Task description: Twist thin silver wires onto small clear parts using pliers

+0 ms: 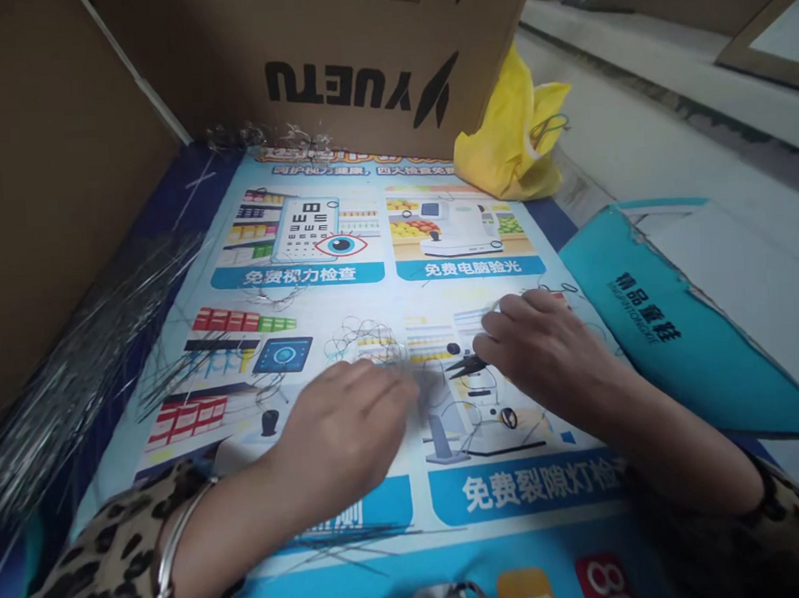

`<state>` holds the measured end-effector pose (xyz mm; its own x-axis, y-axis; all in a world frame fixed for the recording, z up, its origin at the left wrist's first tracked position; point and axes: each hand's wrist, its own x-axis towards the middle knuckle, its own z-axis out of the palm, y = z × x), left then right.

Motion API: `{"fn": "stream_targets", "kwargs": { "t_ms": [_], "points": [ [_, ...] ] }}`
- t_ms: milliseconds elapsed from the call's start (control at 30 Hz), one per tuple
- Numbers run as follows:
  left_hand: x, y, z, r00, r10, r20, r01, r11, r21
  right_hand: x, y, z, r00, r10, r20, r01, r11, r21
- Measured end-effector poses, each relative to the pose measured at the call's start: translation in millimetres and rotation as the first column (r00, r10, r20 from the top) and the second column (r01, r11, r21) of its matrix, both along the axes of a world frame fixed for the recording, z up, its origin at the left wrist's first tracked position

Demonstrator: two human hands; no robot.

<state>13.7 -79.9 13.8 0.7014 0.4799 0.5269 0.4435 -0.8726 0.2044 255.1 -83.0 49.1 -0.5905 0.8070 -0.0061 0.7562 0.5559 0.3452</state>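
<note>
Cardboard box at your 12. Wire bundle at 9, mostly straight; likely left to do. Your left hand is bunched near centre; blur, can't tell what it grips. Your right hand, at its 3, curls tight. Wire loops at 12 past your left knuckles: looks partway. Pliers in your right grip.

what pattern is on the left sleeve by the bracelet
Leopard print, dark spots on a tan ground; the left sleeve shows best in the head view.
</note>
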Motion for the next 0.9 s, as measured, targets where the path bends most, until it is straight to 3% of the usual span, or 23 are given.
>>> {"fn": "stream_targets", "kwargs": {
  "t_ms": [133, 267, 467, 600, 667, 733, 767, 833, 900],
  "points": [
    [11.9, -11.6, -3.0, 0.974, -0.037, -0.225, 0.025, 0.998, -0.056, -1.8, -0.1, -2.9, 0.999, 0.053, -0.006, -0.053, 0.998, 0.032],
    [13.5, -11.5, -9.6, 0.954, -0.067, -0.291, 0.026, 0.99, -0.14, -3.3, 3.1, -6.2, 0.998, 0.068, 0.02, -0.068, 0.997, 0.02],
    [12.3, -11.1, -15.3, 0.962, -0.105, -0.254, 0.058, 0.981, -0.187, 1.7, 10.4, -9.6, 0.996, 0.091, -0.005, -0.091, 0.995, -0.033],
    [10.9, -10.8, -14.0, 0.986, -0.118, -0.114, 0.085, 0.961, -0.265, 8.7, 11.2, -10.6, 0.991, 0.104, -0.086, -0.105, 0.994, -0.01],
    [10.3, -10.4, -11.8, 0.995, -0.095, -0.022, 0.081, 0.928, -0.364, 11.2, 10.1, -9.3, 0.99, 0.09, -0.111, -0.087, 0.996, 0.029],
    [10.6, -10.0, -8.2, 0.996, -0.017, 0.083, 0.059, 0.842, -0.535, 11.5, 8.4, -7.8, 0.988, 0.058, -0.146, -0.045, 0.995, 0.094],
    [11.2, -9.9, -5.9, 0.989, 0.047, 0.138, 0.055, 0.759, -0.649, 10.7, 7.5, -7.3, 0.983, 0.048, -0.178, -0.025, 0.991, 0.131],
    [13.2, -9.9, -0.6, 0.945, 0.221, 0.24, 0.105, 0.49, -0.865, 6.4, 6.2, -7.5, 0.957, 0.06, -0.282, -0.004, 0.981, 0.194],
    [15.6, -10.6, 4.9, 0.858, 0.397, 0.327, 0.28, 0.174, -0.944, -1.4, 6.0, -9.3, 0.901, 0.121, -0.416, -0.026, 0.974, 0.227]
  ]
}}
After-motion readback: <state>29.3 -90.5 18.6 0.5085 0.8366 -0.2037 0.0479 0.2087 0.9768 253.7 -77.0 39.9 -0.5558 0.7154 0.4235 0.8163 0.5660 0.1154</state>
